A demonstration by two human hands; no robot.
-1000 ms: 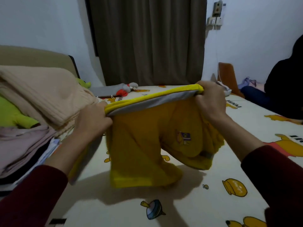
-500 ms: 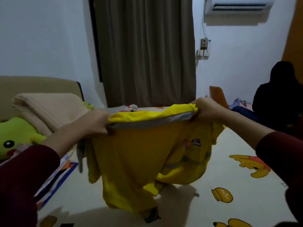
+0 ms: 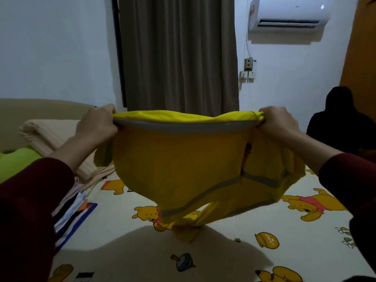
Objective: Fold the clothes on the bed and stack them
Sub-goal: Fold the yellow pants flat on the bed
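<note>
Both hands, left point(image 3: 97, 125) and right point(image 3: 279, 124), have lifted the yellow shirt point(image 3: 183, 169) higher in the last second; each grips a top corner, and it now hangs clear above the bed point(image 3: 234, 261), likely shaken flat before folding

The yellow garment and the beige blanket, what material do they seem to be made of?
Yellow garment: probably thin, smooth synthetic fabric; it hangs limp, with grey trim bands. Beige blanket: apparently a soft knit; fine ribs run along its thick folds.
</note>
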